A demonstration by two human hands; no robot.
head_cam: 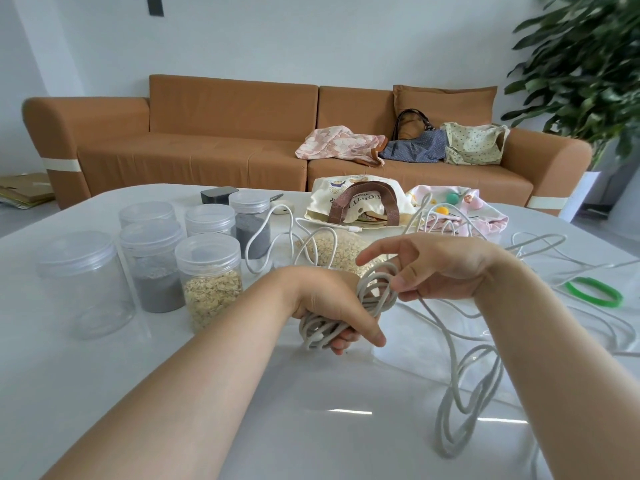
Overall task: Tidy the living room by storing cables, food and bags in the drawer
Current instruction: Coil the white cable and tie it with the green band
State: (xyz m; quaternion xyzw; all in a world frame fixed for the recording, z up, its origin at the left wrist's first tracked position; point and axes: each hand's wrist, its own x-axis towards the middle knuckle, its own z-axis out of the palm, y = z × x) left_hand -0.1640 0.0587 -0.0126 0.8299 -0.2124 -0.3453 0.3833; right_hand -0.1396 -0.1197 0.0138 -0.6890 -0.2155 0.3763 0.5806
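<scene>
My left hand [329, 306] grips a coiled bundle of grey-white cable [375, 292] above the white table [104, 393]. My right hand [440, 268] pinches the same cable just right of the coil, index finger stretched out. The loose rest of that cable [464, 393] trails in loops over the table to the right. A thinner white cable [273, 244] lies behind, across a bag of oats [346, 249]. Several plastic jars [211, 278] with oats or grey powder stand at the left. A cream tote bag [356, 202] and a pink bag [464, 209] lie at the far side.
A green band [594, 292] and more white cables [540, 242] lie at the right. A dark box [218, 195] sits behind the jars. The brown sofa [207, 147] beyond carries three fabric bags [408, 145]. A plant [585, 64] stands at the right.
</scene>
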